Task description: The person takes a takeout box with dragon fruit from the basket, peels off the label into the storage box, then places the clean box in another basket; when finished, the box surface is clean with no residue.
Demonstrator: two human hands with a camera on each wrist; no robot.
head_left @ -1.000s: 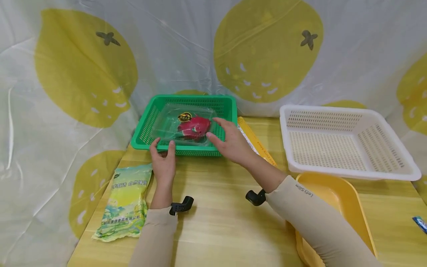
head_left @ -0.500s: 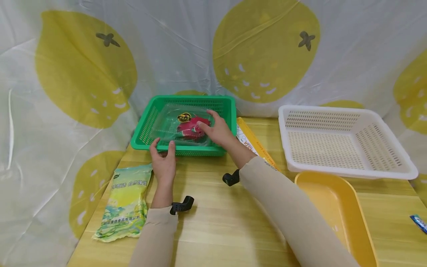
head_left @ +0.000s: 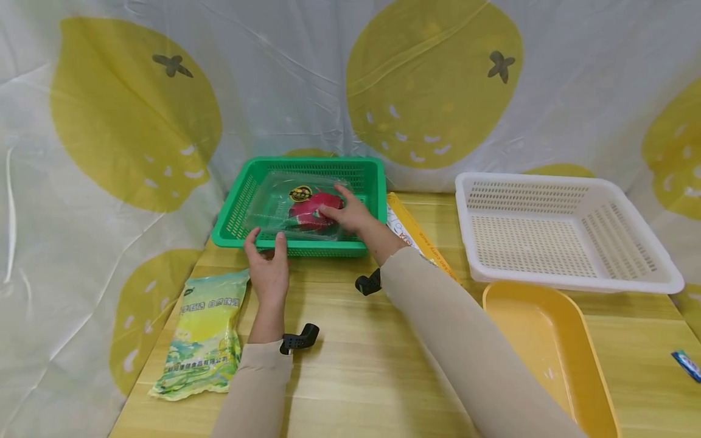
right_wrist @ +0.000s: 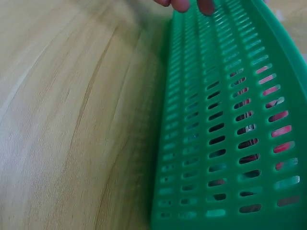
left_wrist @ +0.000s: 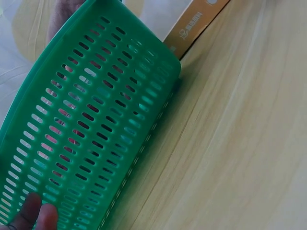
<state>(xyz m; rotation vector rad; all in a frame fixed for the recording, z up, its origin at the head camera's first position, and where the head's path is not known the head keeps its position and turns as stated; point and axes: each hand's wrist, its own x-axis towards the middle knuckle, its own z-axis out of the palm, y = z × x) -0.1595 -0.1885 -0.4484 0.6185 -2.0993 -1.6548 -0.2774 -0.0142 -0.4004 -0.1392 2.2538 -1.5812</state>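
Note:
A green plastic basket (head_left: 372, 228) stands at the back left of the table. In it lies a clear plastic box (head_left: 265, 204) with a round black-and-gold label and a red dragon fruit (head_left: 306, 210) showing through it. My left hand (head_left: 269, 271) holds the basket's near rim, and in the left wrist view its fingertips (left_wrist: 46, 218) lie against the slotted outer wall. Reaching over the basket's right side, my right hand (head_left: 353, 213) grips the box's right end; its thumb overlaps the fruit in the head view, and some of its fingers are hidden.
Left of my left forearm lies a yellow-green food packet (head_left: 205, 334). A yellow curry sauce box (head_left: 418, 234) sits right of the green basket. A white basket (head_left: 537, 280) and an orange tray (head_left: 580, 340) stand to the right, with a small blue packet (head_left: 686, 365) at the edge.
My right hand has moved left and into the green basket, from the clear box's right edge onto its end. My left hand has stayed at the near rim.

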